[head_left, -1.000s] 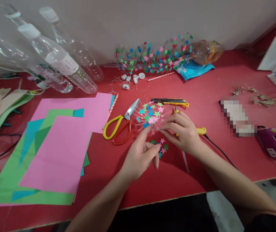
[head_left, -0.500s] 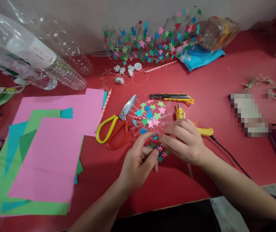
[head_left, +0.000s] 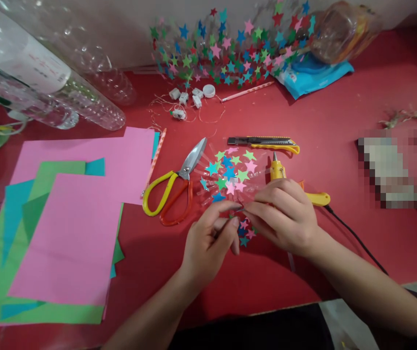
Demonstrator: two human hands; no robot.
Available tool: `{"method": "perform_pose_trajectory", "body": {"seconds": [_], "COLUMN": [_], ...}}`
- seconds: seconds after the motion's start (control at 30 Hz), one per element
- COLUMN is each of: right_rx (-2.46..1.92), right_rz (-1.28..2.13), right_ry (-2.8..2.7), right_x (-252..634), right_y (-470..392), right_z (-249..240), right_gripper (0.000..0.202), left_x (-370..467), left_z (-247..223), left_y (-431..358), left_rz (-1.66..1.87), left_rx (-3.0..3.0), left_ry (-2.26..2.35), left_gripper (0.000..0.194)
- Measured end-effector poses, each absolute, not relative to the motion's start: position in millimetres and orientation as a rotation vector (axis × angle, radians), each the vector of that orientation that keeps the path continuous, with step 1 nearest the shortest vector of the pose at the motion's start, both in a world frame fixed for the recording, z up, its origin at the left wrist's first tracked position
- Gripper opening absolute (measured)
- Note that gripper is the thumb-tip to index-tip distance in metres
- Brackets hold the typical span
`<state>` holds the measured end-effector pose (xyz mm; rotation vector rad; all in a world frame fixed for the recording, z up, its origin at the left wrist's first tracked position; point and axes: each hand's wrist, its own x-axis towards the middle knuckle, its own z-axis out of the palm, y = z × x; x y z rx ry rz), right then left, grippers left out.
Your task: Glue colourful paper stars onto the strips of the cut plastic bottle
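My left hand and my right hand meet fingertip to fingertip over the red table. Between them is a small paper star, turned nearly edge-on and mostly hidden; both hands' fingers close on it. Loose pink, blue and green stars lie just below the fingertips. Beyond my hands spreads a clear plastic bottle piece cut into strips, with stars on it. Scissors with yellow and red handles lie left of it. A yellow glue gun is partly covered by my right hand.
A box cutter lies behind the cut piece. Coloured paper sheets cover the left side. Plastic bottles, a star-covered clear bottle, small string lights and a blue packet are along the back. A black cord trails right.
The small star between my fingertips has turned from showing its teal face to nearly edge-on. My view has shifted slightly; my hands stay in about the same place.
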<state>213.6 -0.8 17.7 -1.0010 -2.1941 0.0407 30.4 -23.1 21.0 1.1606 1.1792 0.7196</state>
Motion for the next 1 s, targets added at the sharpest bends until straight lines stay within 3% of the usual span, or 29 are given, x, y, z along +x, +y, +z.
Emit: {"method": "perform_pose_trajectory", "body": {"seconds": [0.43, 0.63, 1.0], "right_rx": [-1.183, -1.132, -1.009], "right_rz": [0.19, 0.022, -0.078], "right_ry": [-2.1, -2.106, -2.044], "right_x": [204, 201, 211], "right_y": [-4, -6, -5], "right_z": [23, 23, 14], "right_gripper": [0.005, 0.007, 0.02], "left_x": [42, 47, 36], "left_z": [21, 24, 24], "left_y": [-21, -17, -1], "left_rz": [0.874, 0.93, 0.911], "left_rx": [1.067, 0.984, 0.973], "left_ry": [1.319, 1.375, 1.336], "left_gripper": [0.007, 0.004, 0.019]}}
